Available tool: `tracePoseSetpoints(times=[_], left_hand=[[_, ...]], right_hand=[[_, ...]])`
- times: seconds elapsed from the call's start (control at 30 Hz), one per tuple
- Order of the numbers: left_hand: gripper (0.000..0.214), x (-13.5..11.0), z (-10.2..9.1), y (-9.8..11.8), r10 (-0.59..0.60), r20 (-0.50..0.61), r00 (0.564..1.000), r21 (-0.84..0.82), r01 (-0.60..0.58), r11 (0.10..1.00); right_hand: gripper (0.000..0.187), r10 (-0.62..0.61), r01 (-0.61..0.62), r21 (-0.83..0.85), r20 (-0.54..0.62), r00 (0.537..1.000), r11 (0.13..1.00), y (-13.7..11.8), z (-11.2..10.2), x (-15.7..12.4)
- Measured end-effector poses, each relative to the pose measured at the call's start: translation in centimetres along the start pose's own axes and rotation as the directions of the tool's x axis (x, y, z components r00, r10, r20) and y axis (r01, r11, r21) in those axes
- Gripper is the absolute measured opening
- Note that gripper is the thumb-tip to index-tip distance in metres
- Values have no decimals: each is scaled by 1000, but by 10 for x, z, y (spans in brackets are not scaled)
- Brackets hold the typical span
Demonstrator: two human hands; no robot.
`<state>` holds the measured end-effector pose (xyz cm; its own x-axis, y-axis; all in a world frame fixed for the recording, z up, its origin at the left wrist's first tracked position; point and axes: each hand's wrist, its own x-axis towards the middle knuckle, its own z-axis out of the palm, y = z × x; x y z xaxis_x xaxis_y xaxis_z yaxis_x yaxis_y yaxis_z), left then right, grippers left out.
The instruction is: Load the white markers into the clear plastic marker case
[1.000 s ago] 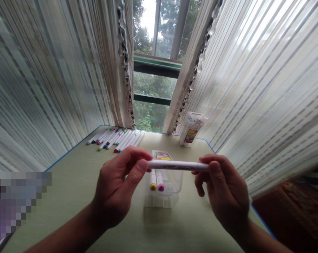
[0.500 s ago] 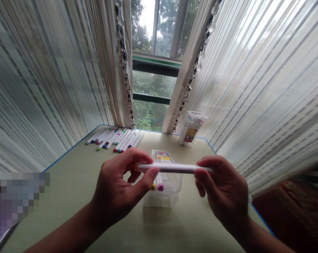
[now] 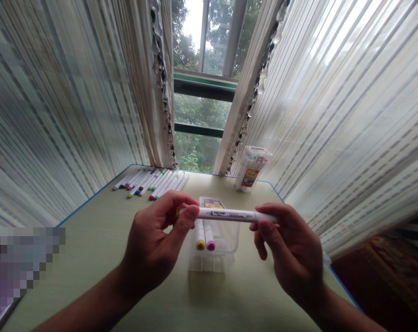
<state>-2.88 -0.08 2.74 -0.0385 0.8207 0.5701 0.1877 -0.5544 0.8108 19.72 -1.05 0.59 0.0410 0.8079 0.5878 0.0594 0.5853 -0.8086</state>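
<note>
inside the nearer clear case (image 3: 227,240) lie two markers (image 3: 209,234), yellow-ended and pink-ended.

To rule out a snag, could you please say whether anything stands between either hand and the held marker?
Nothing visible does: the left hand and right hand grip the marker directly. The clear case shows behind it.

Forearms (image 3: 98,299) slanting inward, the left hand (image 3: 157,240) and right hand (image 3: 294,244) pinched, thumbs (image 3: 185,222) opposing fingers (image 3: 177,198), between the counter's (image 3: 91,240) side edges.

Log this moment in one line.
left hand: pinching white marker; right hand: pinching its other end; beyond: clear case with two markers
</note>
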Motion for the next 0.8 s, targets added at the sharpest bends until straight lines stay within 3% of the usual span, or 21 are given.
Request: tracePoseSetpoints(times=[0.33,0.4,0.57,0.67,0.8], left_hand=[[24,-5,1,0,-163,3,987,-185,160,970],[24,-4,0,0,-130,7,992,-141,130,982],[13,0,-4,0,81,72,994,119,-89,989],[9,2,-4,1,89,97,991,128,-101,987],[7,1,-3,0,76,92,993,66,-82,994]], right_hand=[[21,41,-39,92,-29,999,995,0,-1,2],[19,34,-31,76,-28,999,997,0,-1,3],[4,-28,27,-66,-24,999,997,-2,-2,6],[8,-41,37,-112,-30,999,993,-2,-2,6],[8,5,-5,-18,-29,1000,1000,0,0,4]])
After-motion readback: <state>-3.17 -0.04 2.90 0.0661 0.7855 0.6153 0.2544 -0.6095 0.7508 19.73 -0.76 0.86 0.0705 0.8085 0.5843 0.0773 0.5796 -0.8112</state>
